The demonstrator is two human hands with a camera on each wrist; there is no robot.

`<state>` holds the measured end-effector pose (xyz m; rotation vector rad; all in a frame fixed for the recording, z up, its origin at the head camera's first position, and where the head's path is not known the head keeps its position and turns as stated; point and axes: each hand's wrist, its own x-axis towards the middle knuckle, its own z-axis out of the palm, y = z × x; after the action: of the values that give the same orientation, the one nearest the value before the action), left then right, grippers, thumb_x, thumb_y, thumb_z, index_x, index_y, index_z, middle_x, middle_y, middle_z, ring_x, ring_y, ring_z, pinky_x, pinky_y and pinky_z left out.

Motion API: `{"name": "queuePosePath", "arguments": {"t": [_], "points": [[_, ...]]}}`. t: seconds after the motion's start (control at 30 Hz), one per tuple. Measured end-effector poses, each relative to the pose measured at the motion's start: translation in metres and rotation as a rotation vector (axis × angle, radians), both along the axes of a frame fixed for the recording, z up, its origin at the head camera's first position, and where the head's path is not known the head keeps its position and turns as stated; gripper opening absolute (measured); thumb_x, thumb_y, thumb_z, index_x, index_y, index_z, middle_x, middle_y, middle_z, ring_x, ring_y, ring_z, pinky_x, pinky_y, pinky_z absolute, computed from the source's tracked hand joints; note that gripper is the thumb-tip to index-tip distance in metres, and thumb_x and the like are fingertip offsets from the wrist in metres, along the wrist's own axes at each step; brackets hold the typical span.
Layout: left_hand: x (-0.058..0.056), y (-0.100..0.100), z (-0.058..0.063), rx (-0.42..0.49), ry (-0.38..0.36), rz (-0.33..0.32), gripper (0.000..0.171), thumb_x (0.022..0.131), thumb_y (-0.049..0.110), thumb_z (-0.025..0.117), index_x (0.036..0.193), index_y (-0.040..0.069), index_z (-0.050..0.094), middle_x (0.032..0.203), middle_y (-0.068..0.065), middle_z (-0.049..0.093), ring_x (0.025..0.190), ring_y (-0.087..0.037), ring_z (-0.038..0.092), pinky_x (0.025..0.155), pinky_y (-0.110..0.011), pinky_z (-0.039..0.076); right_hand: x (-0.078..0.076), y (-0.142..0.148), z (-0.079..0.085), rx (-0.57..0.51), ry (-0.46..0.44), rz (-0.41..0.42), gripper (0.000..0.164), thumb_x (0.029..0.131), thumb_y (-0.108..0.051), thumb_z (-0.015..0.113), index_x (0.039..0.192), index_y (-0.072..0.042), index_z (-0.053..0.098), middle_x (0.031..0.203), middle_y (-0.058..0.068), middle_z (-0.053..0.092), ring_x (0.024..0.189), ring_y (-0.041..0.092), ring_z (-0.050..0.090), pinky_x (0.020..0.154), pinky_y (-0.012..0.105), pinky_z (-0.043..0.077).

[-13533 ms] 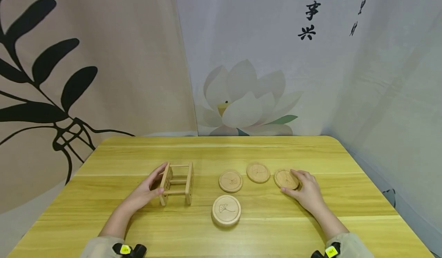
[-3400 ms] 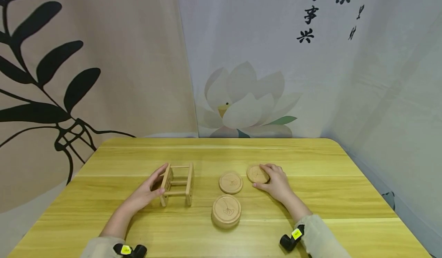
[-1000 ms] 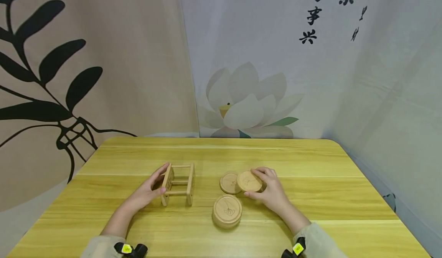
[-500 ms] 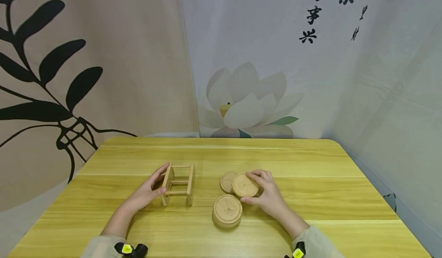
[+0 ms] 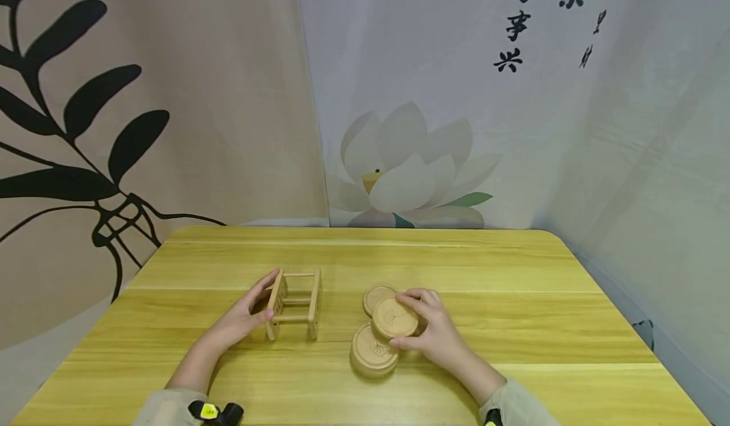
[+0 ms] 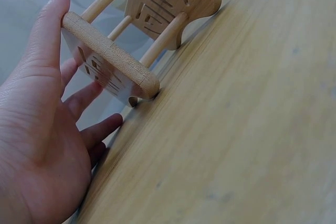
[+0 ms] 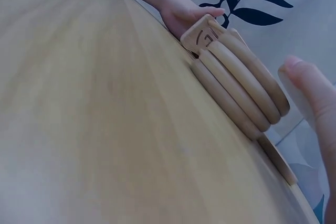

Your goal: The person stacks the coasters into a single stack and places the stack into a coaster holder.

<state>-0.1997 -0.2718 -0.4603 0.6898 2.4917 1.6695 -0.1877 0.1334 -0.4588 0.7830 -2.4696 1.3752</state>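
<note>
My left hand (image 5: 263, 298) grips the left end panel of a small wooden rack (image 5: 296, 302) that stands on the table, thumb on the near edge and fingers on the far edge. The left wrist view shows that hand (image 6: 73, 74) round the carved panel of the rack (image 6: 134, 51). My right hand (image 5: 422, 328) pinches a round wooden coaster (image 5: 392, 317) and holds it over the far edge of a short stack of coasters (image 5: 371, 353). In the right wrist view the stack of coasters (image 7: 236, 95) fills the middle, beside my thumb (image 7: 310, 87).
One more coaster (image 5: 373, 296) lies flat just behind the held one, also seen low in the right wrist view as a flat coaster (image 7: 278, 161). The yellow wooden table (image 5: 513, 324) ends at printed cloth backdrops (image 5: 399, 128) behind and to the right.
My right hand took the coaster from the right of the group and carried it left and toward me, over the stack. The left hand and rack have stayed put.
</note>
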Motion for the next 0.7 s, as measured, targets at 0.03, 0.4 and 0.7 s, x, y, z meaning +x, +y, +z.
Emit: {"name": "queuePosePath", "arguments": {"t": [0.03,0.4,0.7], "points": [[0.000,0.000,0.000,-0.001,0.001,0.000,0.074,0.096,0.016,0.060,0.155,0.018,0.015,0.152,-0.026,0.019,0.132,-0.051,0.025,0.092,-0.065,0.035,0.001,-0.001,0.000,-0.001,-0.001,0.006,0.081,0.062,-0.043,0.087,0.130,-0.007,0.060,0.127,-0.005,0.051,0.121,0.019,0.038,0.098,0.053,0.035],[0.000,0.000,-0.001,-0.011,-0.009,0.011,0.075,0.096,0.011,0.059,0.155,0.020,0.015,0.154,-0.023,0.018,0.133,-0.049,0.024,0.094,-0.070,0.029,0.009,-0.009,-0.002,0.031,0.070,0.069,0.080,0.061,-0.040,0.088,0.130,-0.010,0.060,0.128,0.000,0.052,0.120,0.019,0.039,0.094,0.052,0.039],[0.000,0.000,0.000,-0.002,0.004,-0.006,0.074,0.097,0.015,0.059,0.155,0.020,0.015,0.151,-0.027,0.020,0.132,-0.050,0.025,0.093,-0.066,0.033,0.013,-0.014,-0.002,0.052,0.147,0.115,0.082,0.061,-0.046,0.086,0.128,-0.007,0.061,0.127,-0.007,0.053,0.117,0.016,0.043,0.093,0.043,0.043]]}}
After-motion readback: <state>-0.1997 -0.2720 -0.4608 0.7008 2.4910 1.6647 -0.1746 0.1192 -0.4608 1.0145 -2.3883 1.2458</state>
